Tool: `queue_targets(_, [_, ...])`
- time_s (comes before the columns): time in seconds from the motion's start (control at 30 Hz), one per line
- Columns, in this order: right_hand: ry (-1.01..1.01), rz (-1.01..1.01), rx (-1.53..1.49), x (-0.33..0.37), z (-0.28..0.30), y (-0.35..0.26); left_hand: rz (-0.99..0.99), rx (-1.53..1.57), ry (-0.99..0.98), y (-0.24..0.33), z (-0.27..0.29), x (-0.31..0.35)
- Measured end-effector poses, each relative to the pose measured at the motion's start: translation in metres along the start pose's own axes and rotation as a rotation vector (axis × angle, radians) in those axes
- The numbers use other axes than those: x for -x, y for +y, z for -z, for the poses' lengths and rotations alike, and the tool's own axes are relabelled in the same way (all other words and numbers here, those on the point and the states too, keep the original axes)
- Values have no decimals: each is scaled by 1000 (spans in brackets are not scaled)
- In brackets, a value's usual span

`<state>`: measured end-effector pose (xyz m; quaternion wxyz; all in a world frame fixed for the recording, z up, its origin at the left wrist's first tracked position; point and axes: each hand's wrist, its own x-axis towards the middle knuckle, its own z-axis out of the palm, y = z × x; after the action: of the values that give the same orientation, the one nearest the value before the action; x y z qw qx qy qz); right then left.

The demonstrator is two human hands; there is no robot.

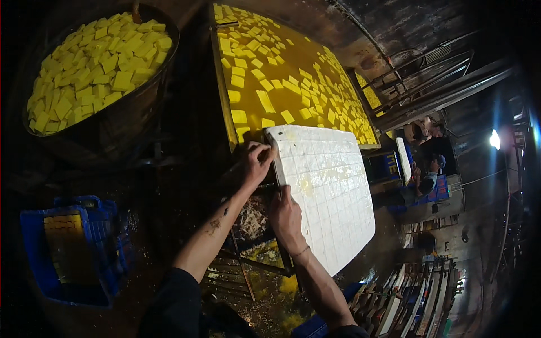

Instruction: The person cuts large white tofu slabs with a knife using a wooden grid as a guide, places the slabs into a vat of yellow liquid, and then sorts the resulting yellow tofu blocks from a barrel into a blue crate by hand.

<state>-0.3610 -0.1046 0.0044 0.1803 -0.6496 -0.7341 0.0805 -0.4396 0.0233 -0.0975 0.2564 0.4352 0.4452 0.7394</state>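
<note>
A broad white slab, scored into a grid of squares like tofu, lies before me with a wet, shiny top. My left hand is at its upper left corner, fingers curled and pressed together against the edge. Lower on the same edge, my right hand is closed with the thumb along the rim. Whether a board lies under the slab is hard to see. Just beyond it stands a large vat of yellow liquid, in which many yellow blocks float.
At the far left a big round tub is heaped with yellow blocks. Below it sits a blue crate with yellow pieces inside. Stacked boards lie at lower right. Another person works further off by a white slab.
</note>
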Motion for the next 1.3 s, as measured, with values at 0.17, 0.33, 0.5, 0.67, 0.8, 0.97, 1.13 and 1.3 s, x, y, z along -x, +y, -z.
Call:
queue_targets(0.17, [-7, -9, 11, 68, 25, 20, 330, 156, -193, 40, 0, 69])
queue_targets(0.33, [-14, -12, 14, 143, 51, 39, 139, 61, -156, 80, 3, 130])
queue_targets(0.5, [-48, -54, -3, 222, 76, 60, 164, 94, -195, 112, 9, 210])
queue_targets(0.67, [6, 9, -48, 298, 86, 108, 562, 306, -137, 170, -1, 308])
queue_targets(0.8, [-169, -101, -223, 351, 94, 130, 980, 441, 396, 194, -21, 363])
queue_targets(0.97, [-290, -351, -668, 465, 111, 209, 1527, 489, 265, 174, -18, 522])
queue_targets(1.13, [-149, -550, -746, 549, 178, 279, 1718, 357, 252, 114, -73, 617])
queue_targets(1.3, [77, -636, -827, 563, 221, 361, 1625, 199, 144, 49, -106, 499])
